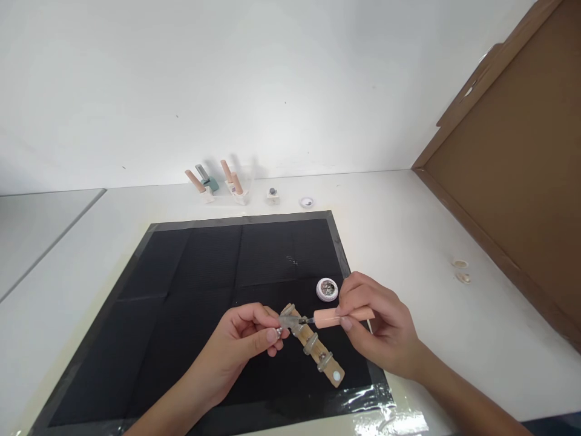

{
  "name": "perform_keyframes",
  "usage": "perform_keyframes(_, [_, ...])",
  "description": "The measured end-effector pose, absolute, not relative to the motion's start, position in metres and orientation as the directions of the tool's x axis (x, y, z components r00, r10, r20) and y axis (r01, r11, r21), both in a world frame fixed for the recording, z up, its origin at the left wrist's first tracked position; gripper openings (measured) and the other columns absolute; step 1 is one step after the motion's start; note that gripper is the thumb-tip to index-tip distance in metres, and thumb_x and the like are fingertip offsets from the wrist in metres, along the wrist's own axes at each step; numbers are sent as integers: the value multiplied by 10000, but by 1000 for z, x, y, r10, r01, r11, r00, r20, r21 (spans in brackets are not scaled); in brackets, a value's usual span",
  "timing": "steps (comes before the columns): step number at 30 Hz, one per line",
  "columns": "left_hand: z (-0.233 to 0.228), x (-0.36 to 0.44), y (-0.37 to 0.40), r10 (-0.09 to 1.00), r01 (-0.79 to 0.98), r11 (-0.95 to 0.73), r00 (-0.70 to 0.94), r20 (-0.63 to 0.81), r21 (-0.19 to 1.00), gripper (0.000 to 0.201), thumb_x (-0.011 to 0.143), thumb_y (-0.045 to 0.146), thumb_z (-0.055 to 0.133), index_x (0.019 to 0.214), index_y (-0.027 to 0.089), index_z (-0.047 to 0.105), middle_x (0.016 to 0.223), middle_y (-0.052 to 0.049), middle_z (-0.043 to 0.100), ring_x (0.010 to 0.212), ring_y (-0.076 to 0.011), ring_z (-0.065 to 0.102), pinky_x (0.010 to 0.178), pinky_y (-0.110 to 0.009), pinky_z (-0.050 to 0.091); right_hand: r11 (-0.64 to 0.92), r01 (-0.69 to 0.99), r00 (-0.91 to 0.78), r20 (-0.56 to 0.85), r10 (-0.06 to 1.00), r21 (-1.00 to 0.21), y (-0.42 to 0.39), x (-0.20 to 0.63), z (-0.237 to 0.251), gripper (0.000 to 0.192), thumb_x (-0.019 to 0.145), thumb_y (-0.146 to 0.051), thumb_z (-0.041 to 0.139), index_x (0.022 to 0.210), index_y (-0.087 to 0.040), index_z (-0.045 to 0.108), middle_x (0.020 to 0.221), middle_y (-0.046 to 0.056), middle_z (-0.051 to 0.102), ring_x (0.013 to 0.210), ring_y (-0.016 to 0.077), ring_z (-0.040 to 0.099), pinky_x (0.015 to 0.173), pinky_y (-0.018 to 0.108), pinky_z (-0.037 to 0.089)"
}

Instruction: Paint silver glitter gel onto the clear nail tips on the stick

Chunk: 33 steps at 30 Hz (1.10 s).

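My left hand (247, 336) pinches a small translucent piece (287, 321) with a silvery end between thumb and fingers. A peach-handled polish brush (327, 318) is held in the fingers of my right hand (379, 324). Its dark bristle end points left and meets the translucent piece, or lies just over it; I cannot tell which. Under both, a wooden strip (334, 365) lies slanted on the black mat (190, 327), with several clear greyish bands around it and a pale dot at its near end. Just beyond the strip is an open round pot (327, 289) of silvery flakes.
Along the back stand peach-handled polish bottles (237, 184), a grey-green bottle (209, 180), a small white-and-grey item (273, 194) and a white dish (307, 202). Two small round pieces (462, 277) lie at right. A brown cardboard panel (512, 163) rises on the right.
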<state>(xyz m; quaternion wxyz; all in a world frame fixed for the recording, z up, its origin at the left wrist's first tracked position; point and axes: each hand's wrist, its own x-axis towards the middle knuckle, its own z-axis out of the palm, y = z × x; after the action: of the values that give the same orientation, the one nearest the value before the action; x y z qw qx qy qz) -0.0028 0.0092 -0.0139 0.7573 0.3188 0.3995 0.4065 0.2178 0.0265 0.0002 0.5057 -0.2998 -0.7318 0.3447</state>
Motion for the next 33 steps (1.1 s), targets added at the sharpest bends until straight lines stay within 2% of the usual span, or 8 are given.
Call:
perform_keyframes(6, [-17, -6, 8, 876, -326, 447, 346, -334, 833, 72, 670, 182, 786, 648, 171, 719, 683, 8, 689, 559, -63, 583, 528, -149, 457, 518, -3, -265, 500, 824, -855, 25, 220, 0, 199, 804, -39, 528, 859, -216, 598, 730, -8, 517, 651, 119, 500, 571, 242, 432])
perform_keyframes(11, [-16, -2, 10, 882, -302, 425, 350, -315, 853, 76, 658, 167, 792, 640, 173, 719, 664, 22, 665, 573, -59, 563, 551, -148, 445, 518, -71, -370, 505, 780, -853, 26, 219, 0, 194, 831, -66, 566, 945, -216, 614, 781, 5, 559, 693, 124, 519, 574, 235, 443])
perform_keyframes(33, [-18, 0, 9, 874, -339, 433, 384, -297, 835, 108, 663, 85, 772, 635, 181, 734, 687, 14, 691, 561, -55, 590, 537, -144, 461, 560, 15, -361, 517, 776, -829, 27, 219, -3, 221, 777, -6, 562, 878, -198, 604, 765, 0, 560, 687, 112, 526, 575, 228, 461])
